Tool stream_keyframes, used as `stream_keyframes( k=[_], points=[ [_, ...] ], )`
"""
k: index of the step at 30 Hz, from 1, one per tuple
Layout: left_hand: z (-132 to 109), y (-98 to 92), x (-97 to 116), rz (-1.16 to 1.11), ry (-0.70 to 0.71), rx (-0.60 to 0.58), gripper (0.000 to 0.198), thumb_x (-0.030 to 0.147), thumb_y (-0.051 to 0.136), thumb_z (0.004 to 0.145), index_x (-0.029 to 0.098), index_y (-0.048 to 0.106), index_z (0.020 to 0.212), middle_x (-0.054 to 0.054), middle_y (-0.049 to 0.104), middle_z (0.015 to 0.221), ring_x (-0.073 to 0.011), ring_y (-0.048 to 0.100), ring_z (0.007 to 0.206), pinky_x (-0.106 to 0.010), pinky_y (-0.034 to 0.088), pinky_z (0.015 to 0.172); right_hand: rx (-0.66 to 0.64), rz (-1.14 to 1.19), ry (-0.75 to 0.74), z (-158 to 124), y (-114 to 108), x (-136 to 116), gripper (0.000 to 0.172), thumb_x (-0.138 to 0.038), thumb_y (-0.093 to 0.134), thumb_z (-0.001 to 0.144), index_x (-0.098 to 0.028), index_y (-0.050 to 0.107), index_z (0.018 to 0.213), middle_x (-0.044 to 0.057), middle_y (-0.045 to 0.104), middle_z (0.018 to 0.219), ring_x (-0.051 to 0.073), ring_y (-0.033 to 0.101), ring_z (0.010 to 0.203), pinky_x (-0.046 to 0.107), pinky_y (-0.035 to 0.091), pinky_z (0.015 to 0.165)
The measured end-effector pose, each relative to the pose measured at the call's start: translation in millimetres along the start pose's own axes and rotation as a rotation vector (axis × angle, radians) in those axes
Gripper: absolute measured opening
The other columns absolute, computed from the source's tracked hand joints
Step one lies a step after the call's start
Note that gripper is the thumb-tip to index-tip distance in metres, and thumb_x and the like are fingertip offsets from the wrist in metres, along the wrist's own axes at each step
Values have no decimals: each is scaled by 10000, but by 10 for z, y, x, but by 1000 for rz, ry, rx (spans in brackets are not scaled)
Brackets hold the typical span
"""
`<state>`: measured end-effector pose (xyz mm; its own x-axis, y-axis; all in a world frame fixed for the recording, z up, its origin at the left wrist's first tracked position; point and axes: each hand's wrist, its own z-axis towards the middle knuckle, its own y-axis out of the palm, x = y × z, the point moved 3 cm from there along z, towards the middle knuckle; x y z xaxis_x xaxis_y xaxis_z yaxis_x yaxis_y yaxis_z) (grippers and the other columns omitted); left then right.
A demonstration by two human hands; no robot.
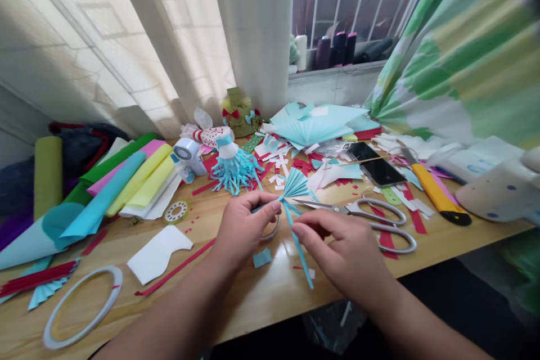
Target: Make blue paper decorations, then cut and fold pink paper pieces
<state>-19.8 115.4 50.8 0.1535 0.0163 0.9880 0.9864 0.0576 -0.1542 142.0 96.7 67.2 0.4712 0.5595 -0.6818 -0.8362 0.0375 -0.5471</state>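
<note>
My left hand (pixel 244 230) and my right hand (pixel 333 253) meet over the wooden table (pixel 236 292). Between them is a small pale blue pleated paper fan (pixel 296 184), with its narrow base pinched in my left fingers. A long blue paper strip (pixel 297 244) hangs down from the fan, and my right thumb and fingers pinch at it near the top. Silver-handled scissors (pixel 371 222) lie open just to the right of my right hand. A thin ring of tape (pixel 270 230) sits partly hidden under my left hand.
A black phone (pixel 375 164) and a yellow utility knife (pixel 439 194) lie at the right. Paper scraps, a blue tasselled paper figure (pixel 232 166), a large pale blue paper fan (pixel 314 126), coloured paper sheets (pixel 130 180) and a tape roll (pixel 82 306) cover the table.
</note>
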Motion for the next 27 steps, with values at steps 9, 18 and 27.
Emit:
stream_keyframes(
  k=[9,18,27],
  points=[
    [-25,38,-37,-46,-18,-32,146,288,665,747,153,691,795,13,597,645,-108,507,620,-227,393,600,-9,419,398,112,301,201,162,-270,613,770,-166,640,648,12,662,602,128,585,539,221,446,516],
    [-59,140,-160,-460,-187,-79,112,252,711,710,168,649,751,0,642,704,-115,562,658,-242,419,640,-100,653,519,45,386,214,235,-313,580,789,-166,572,606,-31,527,489,109,507,463,223,427,481],
    [-96,184,-123,-576,-276,-132,121,184,716,661,155,627,738,-5,628,624,-125,565,554,-255,440,555,-86,511,450,45,388,213,259,-323,575,817,-164,588,613,-13,570,516,117,521,482,220,407,467]
  ],
)
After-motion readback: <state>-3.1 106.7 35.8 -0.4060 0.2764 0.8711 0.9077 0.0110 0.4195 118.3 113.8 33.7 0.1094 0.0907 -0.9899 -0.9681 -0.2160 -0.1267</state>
